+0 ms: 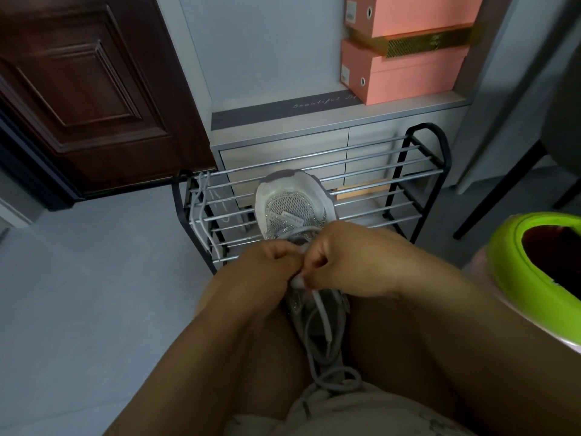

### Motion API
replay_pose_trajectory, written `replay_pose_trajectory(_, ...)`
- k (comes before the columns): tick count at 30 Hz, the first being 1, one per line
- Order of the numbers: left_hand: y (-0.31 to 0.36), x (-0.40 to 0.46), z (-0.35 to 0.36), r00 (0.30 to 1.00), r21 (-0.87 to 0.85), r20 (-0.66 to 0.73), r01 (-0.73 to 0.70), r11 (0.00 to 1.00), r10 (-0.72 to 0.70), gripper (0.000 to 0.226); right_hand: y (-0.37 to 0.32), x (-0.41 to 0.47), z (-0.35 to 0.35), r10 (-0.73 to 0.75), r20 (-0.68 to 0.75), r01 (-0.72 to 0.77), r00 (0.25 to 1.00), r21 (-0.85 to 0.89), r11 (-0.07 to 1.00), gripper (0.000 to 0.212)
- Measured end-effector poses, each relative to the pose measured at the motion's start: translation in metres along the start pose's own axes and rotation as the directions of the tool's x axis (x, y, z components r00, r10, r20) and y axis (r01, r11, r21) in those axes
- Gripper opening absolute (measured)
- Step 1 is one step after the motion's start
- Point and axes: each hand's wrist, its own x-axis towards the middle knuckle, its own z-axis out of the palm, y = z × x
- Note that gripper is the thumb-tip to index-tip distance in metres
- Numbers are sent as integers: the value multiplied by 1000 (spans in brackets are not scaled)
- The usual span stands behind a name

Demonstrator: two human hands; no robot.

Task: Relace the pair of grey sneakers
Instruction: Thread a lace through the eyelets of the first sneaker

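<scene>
Both hands meet over the sneaker (294, 206), knuckles up. Left hand (267, 265) has its fingers curled in, pinching the lace (322, 313) near the tongue. Right hand (345, 259) is likewise curled, thumb and forefinger closed on the same lace, the two hands touching at the fingertips. Below them the pale lace runs back toward the person, ending in loose grey loops at the lap (tips hidden by the shorts).

Sneaker sits toe away from the person, its front resting on the rack (314, 196), heel end between the knees and mostly covered by the forearms. Mesh toe box plainly visible.

A second lace (199, 212) hangs over the rack's left end.

Behind the rack: a grey cabinet (283, 140), two pink boxes (405, 70) stacked on it. Dark door (88, 89) to the left. Green-rimmed bin (534, 262) at right.
</scene>
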Motion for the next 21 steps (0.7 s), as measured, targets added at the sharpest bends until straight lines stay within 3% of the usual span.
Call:
replay_pose_trajectory(3, 0, 5, -2, 999, -117, 34, 1, 993, 3, 22, 9, 0, -10, 3, 83, -15, 997, 140, 990, 25)
replay_pose_trajectory(7, 1, 5, -3, 997, -247, 76, 6, 969, 13, 21, 21, 11, -11, 126, 122, -153, 985, 244, 958, 35)
replay_pose_trajectory(9, -3, 5, -4, 996, -243, 90, -3, 970, 26, 23, 25, 15, -8, 184, 71, -195, 980, 219, 956, 32)
replay_pose_trajectory(13, -7, 5, -7, 998, -245, 47, -26, 969, 38, 23, 26, 12, -6, 135, 77, -138, 988, 42, 989, 31)
replay_pose_trajectory(17, -3, 6, -5, 998, -303, 55, -13, 953, 30, 24, 21, 16, 11, 109, -190, -156, 976, -256, 954, 31)
replay_pose_trajectory(21, -2, 1, -8, 995, -279, 94, -10, 960, 38, 20, 27, 24, 8, 78, -363, -187, 928, -276, 943, 24)
